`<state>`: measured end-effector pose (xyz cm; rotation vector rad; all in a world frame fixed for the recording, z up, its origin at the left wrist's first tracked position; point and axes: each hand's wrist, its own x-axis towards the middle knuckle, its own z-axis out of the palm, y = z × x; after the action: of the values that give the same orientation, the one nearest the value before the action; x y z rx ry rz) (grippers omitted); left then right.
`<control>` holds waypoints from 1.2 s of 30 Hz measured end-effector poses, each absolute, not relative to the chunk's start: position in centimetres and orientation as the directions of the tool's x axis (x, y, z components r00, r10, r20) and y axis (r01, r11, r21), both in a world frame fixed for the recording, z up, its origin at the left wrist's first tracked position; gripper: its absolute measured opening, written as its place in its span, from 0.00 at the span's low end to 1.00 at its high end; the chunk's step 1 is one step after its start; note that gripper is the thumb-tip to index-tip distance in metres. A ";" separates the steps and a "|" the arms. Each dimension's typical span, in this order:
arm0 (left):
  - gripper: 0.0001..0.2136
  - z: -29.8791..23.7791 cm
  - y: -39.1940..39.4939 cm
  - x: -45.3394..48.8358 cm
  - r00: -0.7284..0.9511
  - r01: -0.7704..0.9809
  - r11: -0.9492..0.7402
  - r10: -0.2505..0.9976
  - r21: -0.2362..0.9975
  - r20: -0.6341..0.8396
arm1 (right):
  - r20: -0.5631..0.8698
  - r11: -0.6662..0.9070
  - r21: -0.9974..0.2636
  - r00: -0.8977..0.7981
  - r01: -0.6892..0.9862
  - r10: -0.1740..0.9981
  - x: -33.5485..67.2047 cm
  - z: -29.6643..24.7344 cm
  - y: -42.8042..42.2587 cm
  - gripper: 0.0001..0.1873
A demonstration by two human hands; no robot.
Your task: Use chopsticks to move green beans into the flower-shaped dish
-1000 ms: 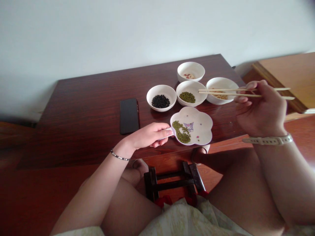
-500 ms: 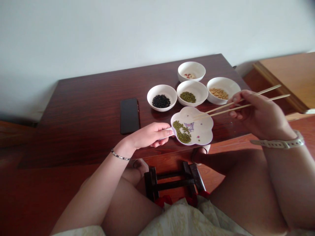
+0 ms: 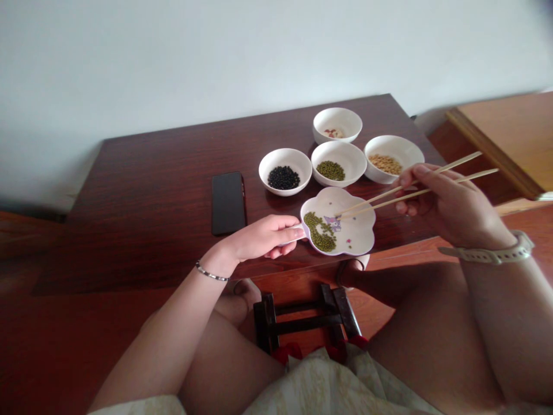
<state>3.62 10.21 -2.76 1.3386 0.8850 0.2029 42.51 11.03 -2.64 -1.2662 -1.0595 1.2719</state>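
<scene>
My left hand [image 3: 276, 235] is closed round the short handle of a white flower-shaped dish [image 3: 360, 233] with a purple rim and a cartoon print. Green mung beans [image 3: 320, 237] lie heaped at the dish's handle side, with a few strays elsewhere in it. My right hand [image 3: 444, 202] grips a pair of wooden chopsticks [image 3: 380, 199], whose tips reach down into the dish near the print. Whether the tips pinch a bean is too small to tell. Just behind the dish stands a white bowl [image 3: 356, 164] of mung beans.
A bowl of black beans [image 3: 306, 167], a bowl of yellowish beans [image 3: 410, 151] and a farther bowl with pale and reddish bits [image 3: 337, 118] stand on the dark wooden table [image 3: 151, 196]. A black phone [image 3: 228, 203] lies left. Beneath is a dark stool [image 3: 302, 323].
My right hand has shifted slightly left and down, and the chopstick tips have moved lower in the dish, onto the print. My left hand and the dish stay nearly still.
</scene>
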 end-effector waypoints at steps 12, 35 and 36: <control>0.25 -2.8 10.2 3.6 0.675 0.330 0.268 0.603 0.905 -0.424 | -0.088 -0.081 -0.994 0.095 -0.072 0.992 42.4 -2.6 11.1 0.24; 0.23 -2.8 10.3 3.6 0.687 0.316 0.265 0.598 0.911 -0.413 | -0.087 -0.080 -0.995 0.116 -0.064 0.989 42.0 -2.6 11.0 0.24; 0.23 -2.8 10.3 3.6 0.690 0.313 0.264 0.597 0.912 -0.410 | -0.079 -0.071 -0.995 0.135 -0.069 0.988 42.0 -2.6 11.1 0.24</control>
<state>3.61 10.25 -2.82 1.3328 0.8483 0.2266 42.02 11.10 -2.63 -1.2783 -1.0242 1.1903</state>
